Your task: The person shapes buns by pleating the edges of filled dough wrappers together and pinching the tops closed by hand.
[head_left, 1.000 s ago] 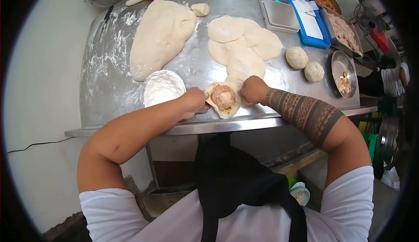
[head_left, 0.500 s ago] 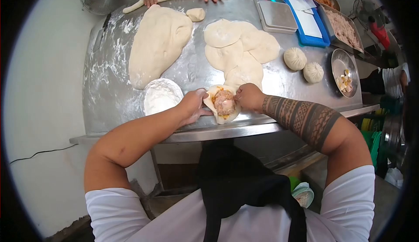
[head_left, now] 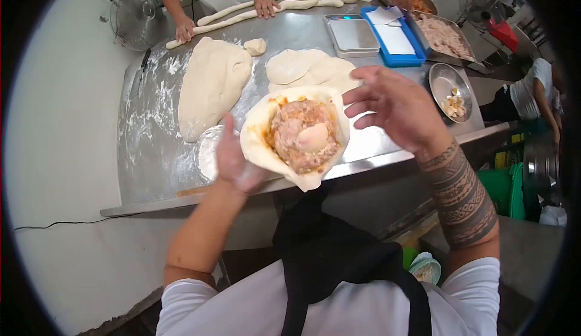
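A round dough wrapper (head_left: 255,135) bears a mound of meat filling (head_left: 290,127) with a pale, smooth piece on top. My left hand (head_left: 233,160) supports it from the left and beneath, thumb up, its other fingers mostly hidden. The wrapper is raised above the table's front edge, its rim loose and turned up. My right hand (head_left: 393,109) is open just right of the rim, fingers spread and holding nothing. Behind the wrapper lie overlapping flat dough rounds (head_left: 302,66), partly covered. A bowl of white flour (head_left: 209,151) sits behind my left hand.
A large dough slab (head_left: 209,91) and small dough lump (head_left: 255,46) lie on the metal table (head_left: 145,148). Beyond are a scale (head_left: 352,34), blue tray (head_left: 402,57), meat pan (head_left: 440,36) and metal bowl (head_left: 445,82). A co-worker's hands (head_left: 264,3) touch long dough ropes (head_left: 239,16).
The filled wrapper has risen off the table toward me, carried by my left hand. My right hand has let go of its rim and opened. Two round buns are now out of sight.
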The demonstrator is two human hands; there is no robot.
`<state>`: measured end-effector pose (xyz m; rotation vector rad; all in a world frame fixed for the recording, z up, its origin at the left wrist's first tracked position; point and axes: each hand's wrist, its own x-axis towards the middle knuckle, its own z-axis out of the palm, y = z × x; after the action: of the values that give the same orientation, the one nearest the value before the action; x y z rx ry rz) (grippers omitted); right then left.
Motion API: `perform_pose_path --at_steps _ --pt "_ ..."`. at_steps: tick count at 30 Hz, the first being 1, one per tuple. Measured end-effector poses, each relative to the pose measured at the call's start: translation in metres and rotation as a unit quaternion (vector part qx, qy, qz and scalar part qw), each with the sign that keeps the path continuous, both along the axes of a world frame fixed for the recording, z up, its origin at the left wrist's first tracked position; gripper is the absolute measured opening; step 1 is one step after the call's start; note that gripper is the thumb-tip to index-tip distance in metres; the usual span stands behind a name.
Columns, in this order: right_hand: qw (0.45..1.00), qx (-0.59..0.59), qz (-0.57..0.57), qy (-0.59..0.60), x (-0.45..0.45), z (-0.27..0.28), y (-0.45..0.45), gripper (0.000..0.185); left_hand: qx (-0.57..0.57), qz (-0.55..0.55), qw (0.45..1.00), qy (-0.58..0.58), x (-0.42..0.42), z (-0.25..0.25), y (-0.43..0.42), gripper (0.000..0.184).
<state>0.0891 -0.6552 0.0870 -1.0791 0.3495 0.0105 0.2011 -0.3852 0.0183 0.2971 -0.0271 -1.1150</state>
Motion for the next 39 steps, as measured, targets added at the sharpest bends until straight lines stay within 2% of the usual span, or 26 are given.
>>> perform_pose_path --at_steps 2,5,8,10,12,13,14,16,17,19,20,21,22,25,28,30,34,37,39 --pt "0.997 0.031 -0.065 -0.022 -0.037 -0.002 -0.018 0.034 -0.120 0.044 0.985 0.114 -0.042 -0.031 -0.023 0.078" --pt "0.988 0.023 -0.151 0.008 -0.115 -0.043 -0.035 0.035 -0.138 -0.044 0.984 0.101 -0.094 -0.037 -0.043 0.080" --pt "0.977 -0.025 -0.204 0.054 -0.195 -0.076 -0.005 0.030 -0.085 -0.052 0.990 0.100 -0.127 -0.033 -0.041 0.080" --pt "0.976 -0.063 -0.191 0.082 -0.230 -0.088 0.038 0.024 -0.063 -0.064 0.994 0.058 -0.150 -0.019 -0.040 0.079" --pt "0.991 -0.063 -0.101 0.064 -0.251 -0.101 0.080 0.026 -0.064 -0.065 0.995 0.026 -0.173 -0.013 -0.041 0.077" --pt "0.995 -0.025 -0.091 0.033 -0.255 -0.094 0.106 0.030 -0.089 -0.072 0.993 -0.024 -0.186 -0.010 -0.041 0.074" --pt "0.994 0.008 -0.108 0.003 -0.257 -0.091 0.129 0.028 -0.103 -0.084 0.991 -0.017 -0.196 -0.019 -0.036 0.073" --pt "0.986 0.011 -0.161 -0.051 -0.264 -0.100 0.157 0.024 -0.130 -0.104 0.986 0.002 -0.212 -0.043 -0.022 0.071" --pt "0.981 -0.026 -0.185 -0.058 -0.271 -0.102 0.164 0.022 -0.176 -0.130 0.976 -0.011 -0.219 -0.050 -0.017 0.070" --pt "0.967 -0.098 -0.225 -0.071 -0.280 -0.104 0.173 0.020 -0.052 -0.078 0.995 0.033 -0.242 -0.026 -0.002 0.069" --pt "0.962 -0.140 -0.226 -0.058 -0.285 -0.101 0.177 0.019 0.010 -0.048 0.997 0.055 -0.253 -0.014 0.007 0.068" --pt "0.956 -0.182 -0.225 -0.045 -0.290 -0.095 0.182 0.018 0.015 -0.052 0.997 0.060 -0.261 -0.010 0.018 0.066" --pt "0.948 -0.224 -0.222 -0.032 -0.295 -0.090 0.187 0.017 0.004 -0.053 0.995 0.083 -0.266 -0.018 0.031 0.065" --pt "0.955 -0.254 -0.153 0.021 -0.305 -0.084 0.198 0.018 -0.023 -0.032 0.990 0.133 -0.270 -0.049 0.058 0.062" --pt "0.973 -0.145 -0.174 0.032 -0.322 -0.083 0.217 0.020 -0.010 -0.037 0.990 0.137 -0.256 -0.045 0.082 0.062" --pt "0.968 -0.168 -0.177 0.063 -0.338 -0.097 0.229 0.022 -0.011 -0.040 0.995 0.086 -0.248 -0.021 0.112 0.062" --pt "0.963 -0.183 -0.170 0.105 -0.342 -0.125 0.262 0.021 0.052 0.050 0.994 0.087 -0.241 -0.061 0.176 0.053" --pt "0.966 -0.187 -0.140 0.112 -0.326 -0.129 0.300 0.020 0.024 0.063 0.990 0.120 -0.235 -0.081 0.210 0.052" --pt "0.970 -0.181 -0.122 0.108 -0.305 -0.125 0.326 0.020 -0.011 0.060 0.992 0.108 -0.230 -0.072 0.232 0.054"
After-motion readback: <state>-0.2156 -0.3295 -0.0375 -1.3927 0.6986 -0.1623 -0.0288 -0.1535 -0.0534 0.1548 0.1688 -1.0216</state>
